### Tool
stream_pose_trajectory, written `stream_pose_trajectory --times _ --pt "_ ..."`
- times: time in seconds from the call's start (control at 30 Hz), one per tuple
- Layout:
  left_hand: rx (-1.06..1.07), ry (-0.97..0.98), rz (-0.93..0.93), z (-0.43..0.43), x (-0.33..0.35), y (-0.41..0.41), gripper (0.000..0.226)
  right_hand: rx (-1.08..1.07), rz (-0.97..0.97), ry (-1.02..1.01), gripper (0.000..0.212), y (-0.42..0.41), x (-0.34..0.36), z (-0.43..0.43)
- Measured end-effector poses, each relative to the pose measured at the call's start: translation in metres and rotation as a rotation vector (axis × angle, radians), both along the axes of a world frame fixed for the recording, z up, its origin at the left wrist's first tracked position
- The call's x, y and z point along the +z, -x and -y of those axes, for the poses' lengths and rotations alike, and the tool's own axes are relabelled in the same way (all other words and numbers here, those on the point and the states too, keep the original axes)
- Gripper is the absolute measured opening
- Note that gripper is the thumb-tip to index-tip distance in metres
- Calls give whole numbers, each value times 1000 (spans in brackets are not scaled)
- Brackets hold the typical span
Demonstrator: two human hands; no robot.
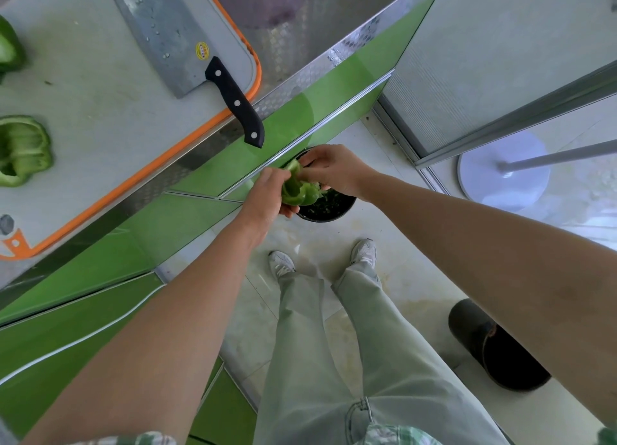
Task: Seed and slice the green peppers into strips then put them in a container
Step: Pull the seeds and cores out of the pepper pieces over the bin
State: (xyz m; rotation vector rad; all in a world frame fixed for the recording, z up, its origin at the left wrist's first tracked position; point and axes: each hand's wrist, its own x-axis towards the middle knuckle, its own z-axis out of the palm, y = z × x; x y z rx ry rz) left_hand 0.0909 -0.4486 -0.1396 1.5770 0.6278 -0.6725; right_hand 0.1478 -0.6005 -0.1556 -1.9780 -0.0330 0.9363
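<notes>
Green pepper half (298, 191): gripped by left hand (267, 196), pinched by right hand (334, 171) over bin (334, 216); tugged hard, risks spilling past 6 o'clock rim.

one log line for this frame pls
phase: seeding | left hand: holds pepper piece | right hand: pinches it over black bin | cleaver: lying on cutting board

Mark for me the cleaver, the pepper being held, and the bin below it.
cleaver (167, 34): head view, middle of the blade's flat side.
pepper (298, 192): head view, lower part of its green flesh.
bin (334, 216): head view, near rim of the black bin.
</notes>
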Motion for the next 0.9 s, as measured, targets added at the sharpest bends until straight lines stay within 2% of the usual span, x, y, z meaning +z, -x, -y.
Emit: stream_pose_trajectory --times 0.07,0.17,0.3,0.43,0.53,0.6,0.7,0.8,0.9 --pt "-1 0 -7 2 2 1 15 25 17 34 16 1 2 -2" --pt "22 -21 -11 2 6 3 13 -60 11 39 21 1 3 0" --pt "41 -47 14 -1 12 5 11 71 41 16 22 2 12 -4" --pt "55 -58 38 -1 23 7 13 -16 73 52 18 -1 16 -1" --pt "59 -49 53 1 33 8 13 75 70 -22 23 0 25 0" --pt "61 -52 63 4 39 9 14 67 91 2 18 -1 30 1" --pt "99 -71 103 4 50 12 13 -34 170 68 22 -6 35 5" --pt "139 -100 169 0 64 18 14 -24 293 102 27 -12 48 3" --pt "223 -106 256 -10 83 23 14 15 378 45 22 -17 75 -10"
